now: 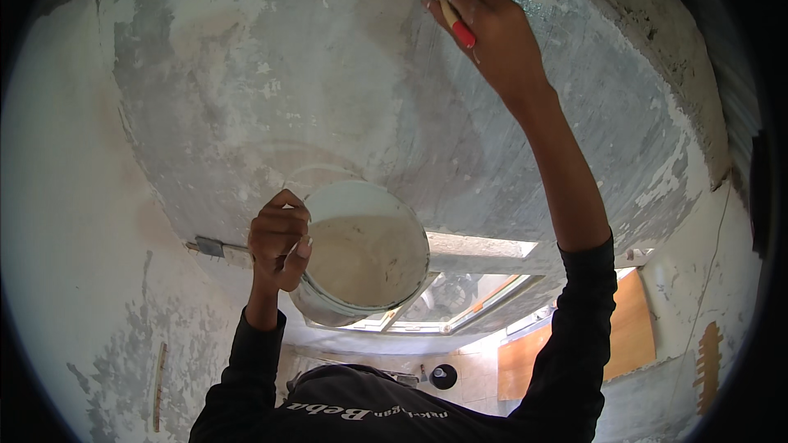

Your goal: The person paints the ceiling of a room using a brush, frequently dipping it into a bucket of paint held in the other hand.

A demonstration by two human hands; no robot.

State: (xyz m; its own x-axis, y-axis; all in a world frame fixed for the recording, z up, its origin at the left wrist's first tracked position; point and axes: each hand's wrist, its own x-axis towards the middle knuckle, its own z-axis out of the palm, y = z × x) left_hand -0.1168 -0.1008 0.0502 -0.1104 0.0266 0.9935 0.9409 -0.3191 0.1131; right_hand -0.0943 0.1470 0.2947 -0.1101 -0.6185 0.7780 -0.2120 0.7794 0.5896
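My right hand (484, 33) is raised high against the wall and closed round a paintbrush (462, 31) with a wooden handle and red end. The brush head points up at the wall, near the top edge of the view. Lower down, my left hand (281, 242) is a fist at the left rim of a white bucket (318, 308). A thin handle loop arcs above the bucket; where the fist grips it is partly hidden. The bucket tilts so its inside shows, with a pale beige, milky content.
The wall (271, 98) is patchy grey and white with a rough edge at upper right. Below the bucket are window panes (447, 299). An orange-brown board (574, 353) stands at lower right, and a black pail (443, 376) sits on the floor.
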